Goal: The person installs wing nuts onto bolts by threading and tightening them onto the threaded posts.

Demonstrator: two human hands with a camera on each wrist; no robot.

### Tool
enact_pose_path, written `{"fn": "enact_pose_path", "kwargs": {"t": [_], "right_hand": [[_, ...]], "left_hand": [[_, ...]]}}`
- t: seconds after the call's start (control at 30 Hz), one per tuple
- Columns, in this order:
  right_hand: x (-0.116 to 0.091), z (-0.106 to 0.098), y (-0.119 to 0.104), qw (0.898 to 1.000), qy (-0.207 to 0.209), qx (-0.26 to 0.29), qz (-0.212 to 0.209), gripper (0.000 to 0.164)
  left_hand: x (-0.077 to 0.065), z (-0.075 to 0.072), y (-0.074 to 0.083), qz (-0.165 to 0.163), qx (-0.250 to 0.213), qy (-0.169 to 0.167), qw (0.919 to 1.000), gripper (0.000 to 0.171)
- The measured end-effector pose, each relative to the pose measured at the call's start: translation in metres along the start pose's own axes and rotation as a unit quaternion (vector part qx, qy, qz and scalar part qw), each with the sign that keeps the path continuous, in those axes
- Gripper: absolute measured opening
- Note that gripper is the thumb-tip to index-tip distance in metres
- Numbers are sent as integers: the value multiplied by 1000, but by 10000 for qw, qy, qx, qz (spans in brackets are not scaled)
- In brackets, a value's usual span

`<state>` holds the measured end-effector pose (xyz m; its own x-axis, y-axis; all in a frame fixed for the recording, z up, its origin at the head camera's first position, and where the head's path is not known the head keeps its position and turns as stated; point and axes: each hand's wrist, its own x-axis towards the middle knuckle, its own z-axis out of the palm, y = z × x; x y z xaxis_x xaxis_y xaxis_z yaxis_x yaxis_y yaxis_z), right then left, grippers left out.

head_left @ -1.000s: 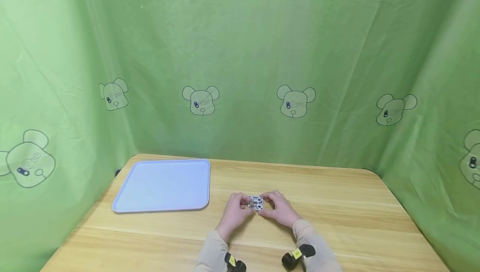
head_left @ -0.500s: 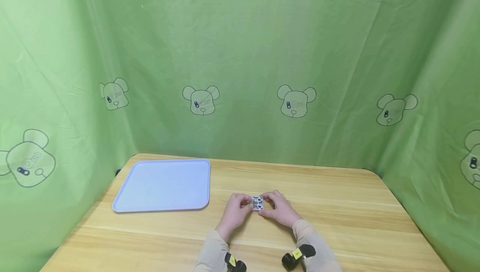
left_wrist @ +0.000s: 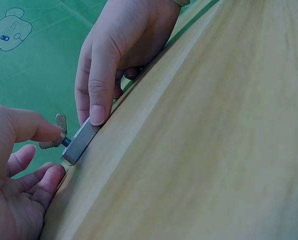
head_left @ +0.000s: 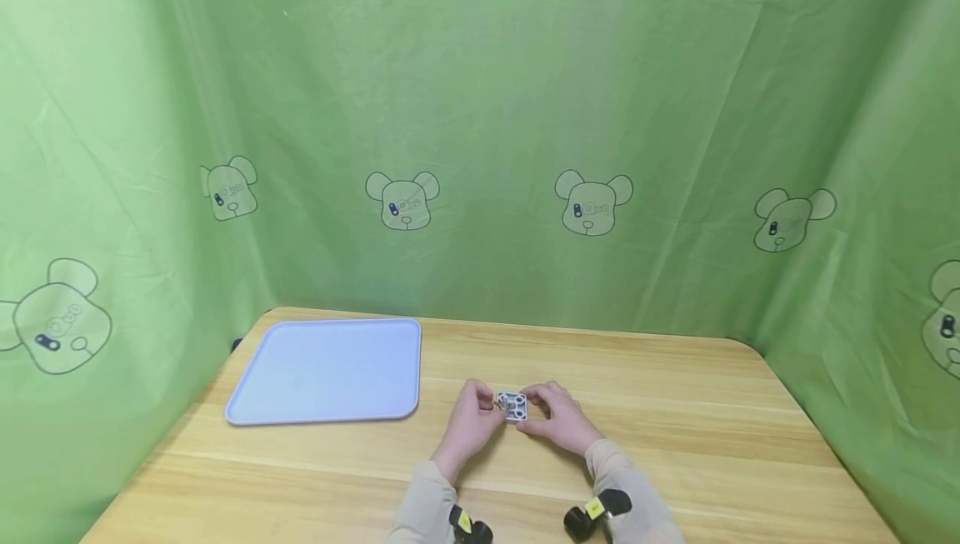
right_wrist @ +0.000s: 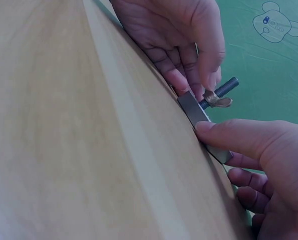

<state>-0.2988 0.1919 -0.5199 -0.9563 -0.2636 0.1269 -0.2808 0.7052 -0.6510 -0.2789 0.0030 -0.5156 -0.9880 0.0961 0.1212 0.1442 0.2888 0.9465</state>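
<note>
A small square metal plate (head_left: 517, 412) with round holes lies on the table, slim and grey from the side. A threaded bolt (right_wrist: 229, 86) rises from it, carrying a brass-coloured wing nut (right_wrist: 219, 101). At the plate's left side my left hand (head_left: 468, 423) has one digit against a wing, its other fingers bent nearby; part of this contact is hidden. My right hand (head_left: 558, 421) grips the plate from the right, between thumb and fingers. The wing nut (left_wrist: 61, 129) stands partway along the bolt, with thread showing below it.
A pale blue-violet tray (head_left: 322, 371) lies on the left of the wooden table (head_left: 675, 394). Green curtains (head_left: 480, 111) with bear prints hang behind the table and on both sides. Each sleeve bears a black wrist camera (head_left: 579, 522).
My left fingers shift slightly around the wing nut; one finger now lifts away a little on the far side. The wing nut's angle looks changed. The right hand and plate stay put.
</note>
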Motion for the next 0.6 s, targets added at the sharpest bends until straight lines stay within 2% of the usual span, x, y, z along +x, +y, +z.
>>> {"fn": "enact_pose_path", "kwargs": {"t": [0.23,0.6], "right_hand": [[0,0,1,10000,18,20,-17,53],[0,1,2,10000,41,16,-71,53]], "left_hand": [[-1,-1,-1,29,370,-5,9993,22],[-2,-2,0,116,450,-117,9989,25]]}}
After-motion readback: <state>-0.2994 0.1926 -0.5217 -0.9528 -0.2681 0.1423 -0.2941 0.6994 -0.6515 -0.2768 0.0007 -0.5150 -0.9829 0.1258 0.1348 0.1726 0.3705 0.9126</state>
